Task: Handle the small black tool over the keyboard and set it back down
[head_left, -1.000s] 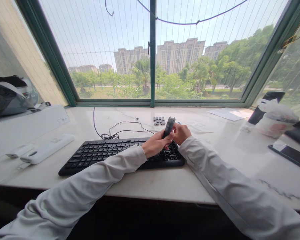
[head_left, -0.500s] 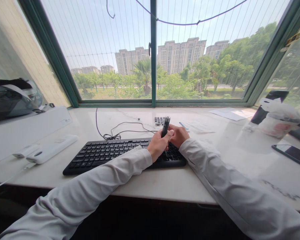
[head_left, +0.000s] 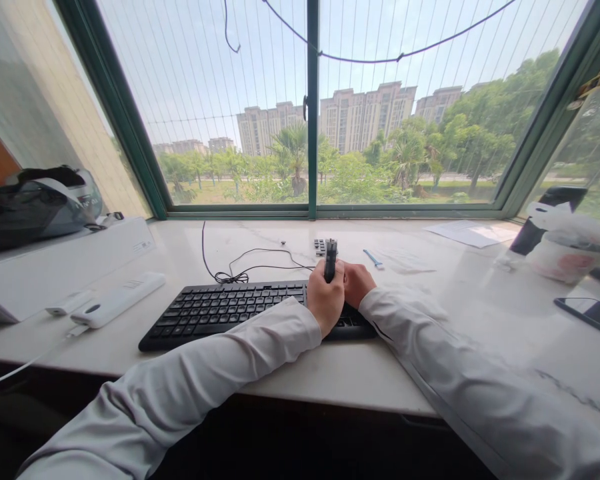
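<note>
My left hand (head_left: 326,298) is closed around a slim black tool (head_left: 331,260), which stands upright out of the top of the fist. Its exact kind is unclear. Pressed against it, my right hand (head_left: 359,285) is curled too, its fingertips hidden, so I cannot make out what they hold. Both hands are over the right end of a black keyboard (head_left: 230,310), covering most of the number pad. Just behind the hands lies a group of loose dark keycaps (head_left: 320,247). A small blue-and-white brush (head_left: 373,259) rests to their right.
A thin black cable (head_left: 233,275) lies coiled behind the keyboard. To the left are a white power bank (head_left: 117,301) and a white box (head_left: 70,267) bearing a dark helmet-like object (head_left: 50,203). A phone (head_left: 593,317), a plastic-wrapped tub (head_left: 565,257) and paper (head_left: 470,232) are at right.
The black tool has turned more upright, and my left hand has rolled so its back shows more. The hands stay together over the keyboard. The whole view has shifted slightly.
</note>
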A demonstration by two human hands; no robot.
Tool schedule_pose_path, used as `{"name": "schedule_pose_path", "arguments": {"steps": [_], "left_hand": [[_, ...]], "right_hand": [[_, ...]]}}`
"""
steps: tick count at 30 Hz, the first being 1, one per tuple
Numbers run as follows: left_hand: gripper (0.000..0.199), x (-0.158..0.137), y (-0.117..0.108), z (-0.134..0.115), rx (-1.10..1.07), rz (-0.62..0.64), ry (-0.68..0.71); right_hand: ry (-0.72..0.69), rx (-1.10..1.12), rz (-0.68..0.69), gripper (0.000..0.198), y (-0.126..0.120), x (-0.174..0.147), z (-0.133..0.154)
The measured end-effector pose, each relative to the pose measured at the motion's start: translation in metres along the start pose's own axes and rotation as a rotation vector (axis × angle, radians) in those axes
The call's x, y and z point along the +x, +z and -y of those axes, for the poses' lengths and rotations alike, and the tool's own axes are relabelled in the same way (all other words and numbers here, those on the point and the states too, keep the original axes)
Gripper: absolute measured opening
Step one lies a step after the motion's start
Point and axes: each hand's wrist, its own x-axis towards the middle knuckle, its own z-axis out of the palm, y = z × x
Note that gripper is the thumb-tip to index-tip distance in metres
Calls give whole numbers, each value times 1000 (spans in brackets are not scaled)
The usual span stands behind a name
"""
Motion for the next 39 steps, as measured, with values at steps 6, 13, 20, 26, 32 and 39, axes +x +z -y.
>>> {"name": "schedule_pose_path", "arguments": {"steps": [6,13,20,26,32,39], "left_hand": [[25,-5,2,1,125,-82,189],[23,-8,3,-1,163,-81,216],[22,-10,3,-5,184,-72,220],[16,-12,4,-5,206,-51,258],[10,-15,4,-5,240,-43,267],[9,-16,4,-5,271,-41,305]], "right_hand": [[-9,-41,56,21,0,2,-2],[-31,-29,55,20,-3,1,0],[-60,-43,62,13,0,3,-4],[-44,-34,73,14,-2,2,-3],[-26,38,54,15,-3,0,-1],[-9,45,47,15,-5,0,1]]}}
